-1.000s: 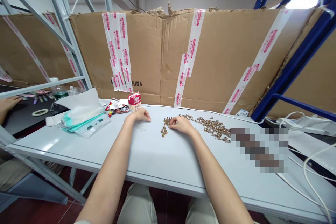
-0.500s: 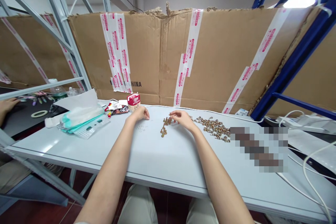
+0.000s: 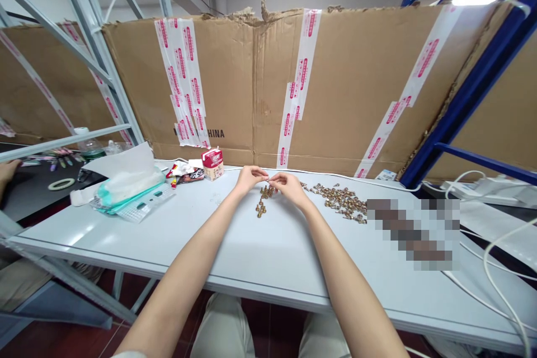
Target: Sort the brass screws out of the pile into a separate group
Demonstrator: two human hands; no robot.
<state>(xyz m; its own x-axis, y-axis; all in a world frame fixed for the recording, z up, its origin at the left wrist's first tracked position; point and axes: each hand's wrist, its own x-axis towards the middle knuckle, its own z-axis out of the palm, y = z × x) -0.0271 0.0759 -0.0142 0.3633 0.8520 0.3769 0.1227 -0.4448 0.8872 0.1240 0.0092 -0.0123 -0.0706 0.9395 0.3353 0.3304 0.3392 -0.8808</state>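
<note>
Above a small group of brass-coloured screws (image 3: 260, 210), my two hands meet fingertip to fingertip. My left hand (image 3: 250, 178) is closed in a pinch; what it holds is too small to make out. My right hand (image 3: 287, 185) pinches what looks like one small screw, mostly hidden by the fingers. The nearest screws stand just below the fingertips, partly covered by the hands. Left of my left hand, faint clear rings (image 3: 216, 199) lie on the grey-white table (image 3: 268, 257). A larger heap of screws (image 3: 342, 200) spreads to the right of my right hand.
A red-and-cream drink carton (image 3: 213, 165) and snack wrappers (image 3: 187, 174) stand back left, beside teal-and-white plastic packaging (image 3: 130, 187). Cardboard (image 3: 226, 84) walls the far edge. White cables (image 3: 489, 268) run along the right. Another person's hand (image 3: 8, 170) shows at far left.
My left hand has moved right, away from the clear rings, and now touches fingertips with my right hand. My right hand has stayed nearly in place, still pinching.
</note>
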